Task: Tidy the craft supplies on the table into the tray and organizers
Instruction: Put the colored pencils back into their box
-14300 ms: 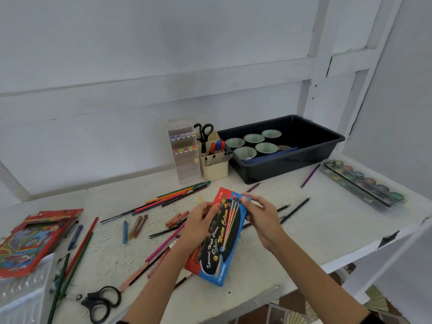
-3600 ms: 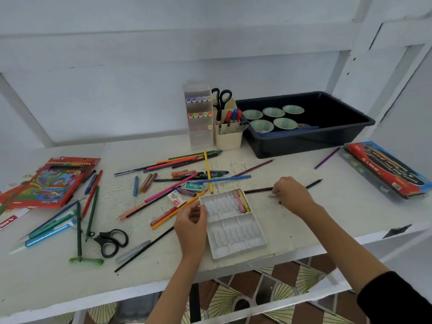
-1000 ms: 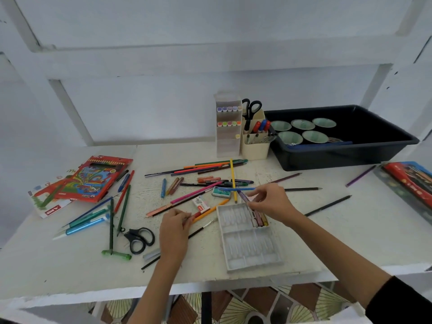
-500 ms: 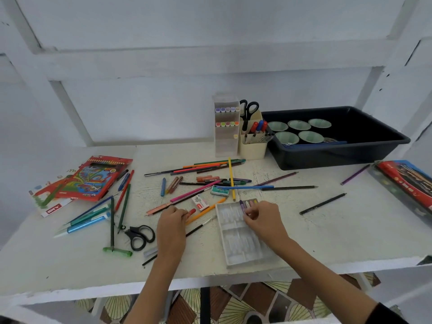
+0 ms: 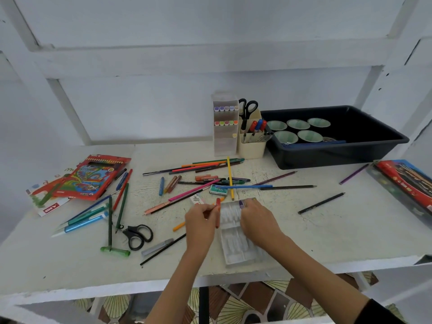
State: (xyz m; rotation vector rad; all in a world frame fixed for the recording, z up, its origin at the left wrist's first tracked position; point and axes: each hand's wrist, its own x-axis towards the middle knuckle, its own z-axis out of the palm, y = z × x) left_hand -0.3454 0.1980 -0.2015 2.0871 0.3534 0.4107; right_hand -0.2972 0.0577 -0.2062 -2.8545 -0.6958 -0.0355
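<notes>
A white ridged plastic insert tray (image 5: 236, 250) lies near the table's front edge. My left hand (image 5: 200, 224) is shut on a red crayon (image 5: 218, 212), held upright at the tray's left rim. My right hand (image 5: 258, 222) rests fingers-down on the tray's far right part, over several crayons (image 5: 242, 203) whose purple and yellow tips poke out beyond my fingers. Loose coloured pencils (image 5: 205, 164) and crayons (image 5: 171, 183) lie scattered across the table's middle. A black tray (image 5: 346, 155) with green cups stands at the back right.
A cream pen holder (image 5: 251, 146) with scissors and a clear marker organizer (image 5: 225, 127) stand at the back. Black scissors (image 5: 138, 235) and several pens (image 5: 86, 219) lie left. A red pencil box (image 5: 92, 176) sits far left, another box (image 5: 406, 183) far right. A green eraser (image 5: 218, 190) lies behind the insert tray.
My left hand has lifted a red crayon off the table and brought it to the insert tray's left rim. My right hand stays on the crayons in the tray.
</notes>
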